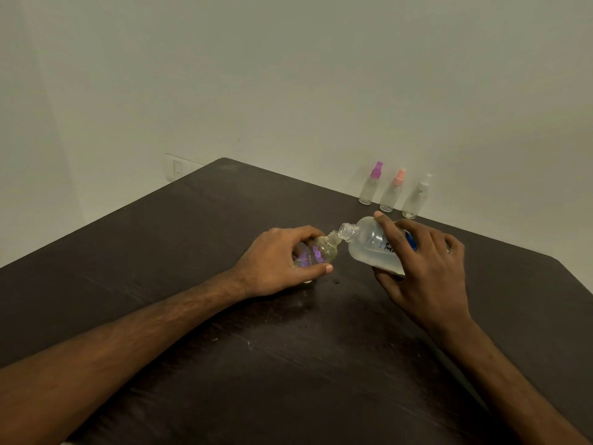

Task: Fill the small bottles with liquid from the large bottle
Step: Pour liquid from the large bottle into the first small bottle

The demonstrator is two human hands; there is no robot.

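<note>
The left hand (276, 261) holds a small bottle (322, 250) near the middle of the dark worktop (192, 226). Its grip is closed round the bottle's body. The fingers curl over the top and the thumb lies along the near side. The lower part of the bottle sits hidden in the palm, while the shoulder and neck stick out of the grip toward 2 o'clock. The bottle is clear, tilted and has purple flower prints on its side, and its open mouth points up toward the right. Whether its base touches the worktop cannot be told.

The right hand (426, 268) holds the large bottle (369, 242), just at 3 o'clock of the small one. Its grip is closed round the wide lower half, with one finger stretched across the near face. The shoulder and threaded neck jut out of the grip toward 10 o'clock. The large bottle is uncapped and tipped nearly onto its side, with clear liquid pooled along its lower side. Its mouth meets the mouth of the small bottle.

At 1 o'clock from the hands, three upright spray bottles stand in a row at the far edge of the worktop by the wall (288, 75). They are a purple-capped bottle (370, 184), a pink-capped bottle (392, 192) and a white-capped bottle (417, 199).
</note>
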